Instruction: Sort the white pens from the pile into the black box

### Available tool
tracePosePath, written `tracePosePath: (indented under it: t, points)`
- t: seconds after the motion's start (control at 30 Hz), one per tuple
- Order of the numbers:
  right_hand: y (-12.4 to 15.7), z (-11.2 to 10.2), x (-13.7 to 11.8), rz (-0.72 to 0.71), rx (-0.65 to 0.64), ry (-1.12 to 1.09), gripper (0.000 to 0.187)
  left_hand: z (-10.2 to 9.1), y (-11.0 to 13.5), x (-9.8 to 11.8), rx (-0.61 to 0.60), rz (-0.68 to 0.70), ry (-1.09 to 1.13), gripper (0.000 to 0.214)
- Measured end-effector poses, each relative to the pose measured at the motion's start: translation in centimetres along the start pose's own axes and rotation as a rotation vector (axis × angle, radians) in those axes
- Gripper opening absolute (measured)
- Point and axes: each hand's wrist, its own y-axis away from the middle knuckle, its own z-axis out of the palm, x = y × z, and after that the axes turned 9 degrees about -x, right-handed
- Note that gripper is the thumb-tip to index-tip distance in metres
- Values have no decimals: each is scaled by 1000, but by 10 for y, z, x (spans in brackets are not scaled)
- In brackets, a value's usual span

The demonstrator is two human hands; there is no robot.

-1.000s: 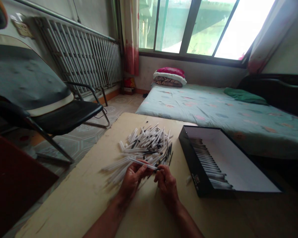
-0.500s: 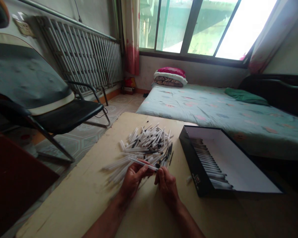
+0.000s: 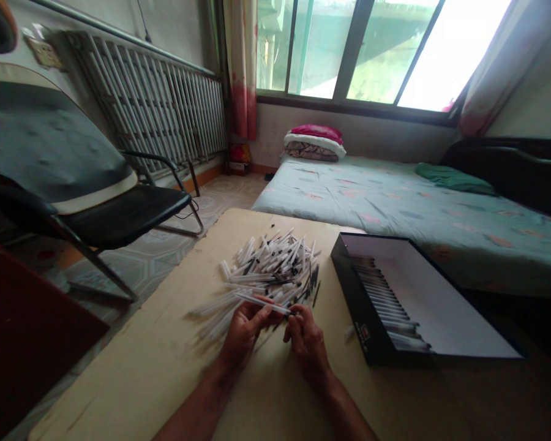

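My left hand [image 3: 241, 334] is closed around a slim white pen [image 3: 275, 307], which lies slantwise across the fingers with its dark end toward the right. At that dark end my right hand [image 3: 308, 338] pinches with thumb and forefinger; the small part between those fingertips is mostly covered. Just beyond both hands a loose pile of white pen barrels and black pen parts [image 3: 275, 260] spreads over the table. To the right stands an open black box [image 3: 359, 312] with a white inside, where a row of pens [image 3: 388, 303] lies along the left side.
The pale table [image 3: 133, 367] carries the pile and box. A small whitish piece [image 3: 349, 332] lies beside the box. Behind the table is a bed [image 3: 349, 190] with folded bedding [image 3: 314, 144]. A dark chair [image 3: 123, 211] stands at the left, near a radiator [image 3: 160, 98].
My right hand has shifted slightly, its fingers moving up at the pen's dark end. My left hand keeps its hold almost unmoved. The pile and the box look the same.
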Motion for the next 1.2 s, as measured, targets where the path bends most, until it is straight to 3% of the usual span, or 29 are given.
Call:
tracePosePath:
  t: [0.2, 0.57, 0.73, 0.93, 1.0, 1.13, 1.2]
  points:
    - [1, -1, -1, -3, 20, 42, 33, 0, 1, 0, -37, -17, -9, 16]
    - [2, 0, -1, 7, 4, 5, 27, -2, 1, 0, -59, -6, -42, 16]
    - [2, -2, 0, -50, 46, 66, 26, 1, 2, 2, -46, 15, -103, 17]
    - [1, -3, -2, -198, 34, 151, 23, 4, 4, -2, -95, 40, -343, 20]
    - [1, -3, 0, -175, 101, 155, 24, 3, 5, -6, -35, 82, -416, 24]
    - [-1, -7, 8, 27, 396, -1, 25, 3, 7, -7, 112, 212, -737, 20]
    - [-3, -10, 11, 97, 446, -126, 27, 6, 8, -5, 101, 254, -933, 14]
